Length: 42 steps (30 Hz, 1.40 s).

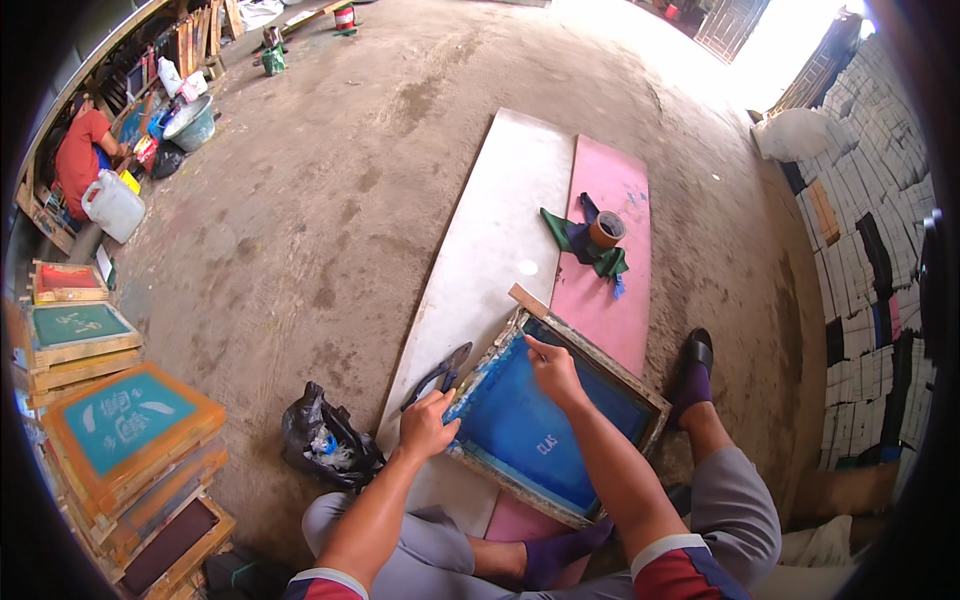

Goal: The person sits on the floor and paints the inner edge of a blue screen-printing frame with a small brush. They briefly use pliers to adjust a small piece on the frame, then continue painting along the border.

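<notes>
A silk-screen printing frame (pixel 510 425) with blue mesh and a worn wooden border lies tilted across the boards in front of me. Pale lettering shows near the mesh's lower middle. My left hand (pixel 428 425) is closed round the frame's left edge. Over the mesh, near the far left corner, my right hand (pixel 555 370) is closed with a finger and thumb toward the surface; whatever it pinches is too small to make out. Dark-handled pliers (pixel 437 375) lie just beyond my left hand. A small wood strip (pixel 528 299) sticks out at the frame's far corner.
White (pixel 500 190) and pink (pixel 610 180) boards lie on the floor, bearing a brown tape roll (pixel 607 229) on dark rags (pixel 575 236). A black plastic bag (pixel 325 440) sits left. Stacked screen frames (pixel 135 420) stand farther left; a person (pixel 82 155) crouches beyond. White bundles (pixel 870 260) line the right.
</notes>
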Tool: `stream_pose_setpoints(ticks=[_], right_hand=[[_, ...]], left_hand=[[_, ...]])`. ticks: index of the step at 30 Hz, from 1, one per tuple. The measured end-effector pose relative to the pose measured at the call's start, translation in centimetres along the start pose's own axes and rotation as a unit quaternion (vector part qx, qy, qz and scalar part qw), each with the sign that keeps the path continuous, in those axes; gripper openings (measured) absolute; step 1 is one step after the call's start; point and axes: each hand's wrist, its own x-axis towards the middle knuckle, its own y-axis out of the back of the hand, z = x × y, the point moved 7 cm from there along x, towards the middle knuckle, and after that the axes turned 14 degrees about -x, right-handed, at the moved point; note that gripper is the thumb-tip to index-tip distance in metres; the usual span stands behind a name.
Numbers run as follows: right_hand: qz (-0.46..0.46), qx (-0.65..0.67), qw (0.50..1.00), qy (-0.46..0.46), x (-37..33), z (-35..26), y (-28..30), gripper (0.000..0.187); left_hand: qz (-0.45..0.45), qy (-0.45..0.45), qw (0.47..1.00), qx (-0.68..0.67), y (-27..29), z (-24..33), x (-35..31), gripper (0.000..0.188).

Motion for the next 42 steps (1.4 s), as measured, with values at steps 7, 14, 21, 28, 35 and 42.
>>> stream_pose_setpoints(ticks=[7,14,21,28,35,42], right_hand=[[0.068,-0.076,0.989,0.107,0.5,1.2,0.1,0.039],[-0.081,0.047,0.996,0.003,1.3,2.4,-0.6,0.043],[0.009,0.058,0.992,0.107,2.8,4.3,-1.9,0.040],[-0.176,0.298,0.933,-0.099,0.4,2.1,-1.1,0.042],[-0.148,0.243,0.955,-0.087,1.4,1.9,-1.7,0.044],[-0.047,0.047,0.998,-0.003,1.2,2.0,0.2,0.038]], left_hand=[[-0.004,-0.002,1.000,-0.002,-0.2,-0.1,0.2,0.056],[-0.011,0.033,0.999,-0.003,0.2,-0.5,-0.3,0.057],[-0.016,0.016,1.000,0.000,-0.2,0.1,0.3,0.057],[-0.012,0.026,1.000,-0.002,0.5,0.2,0.0,0.057],[-0.011,0.020,1.000,0.002,0.4,-0.1,0.0,0.058],[-0.018,0.029,0.999,-0.009,0.1,-0.1,0.2,0.059]])
